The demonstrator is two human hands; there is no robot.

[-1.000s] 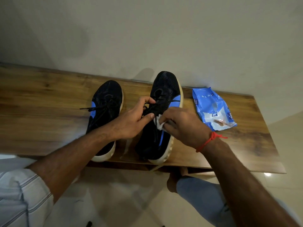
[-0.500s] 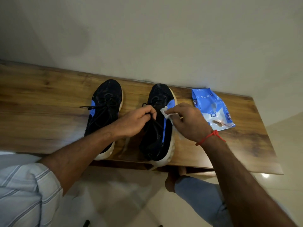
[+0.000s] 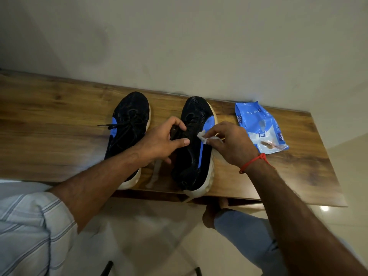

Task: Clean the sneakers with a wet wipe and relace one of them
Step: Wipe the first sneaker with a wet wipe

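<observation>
Wooden table [image 3: 59,136]: blue wipes pack [image 3: 258,126], its lettering too blurred to read.

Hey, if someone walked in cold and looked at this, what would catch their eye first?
Probably the two black-and-blue sneakers on the wooden table, toes toward the wall. The left hand holds the right sneaker at its laces, while the right hand pinches a white wet wipe against its blue side. A blue wipes pack lies just right of it.
</observation>
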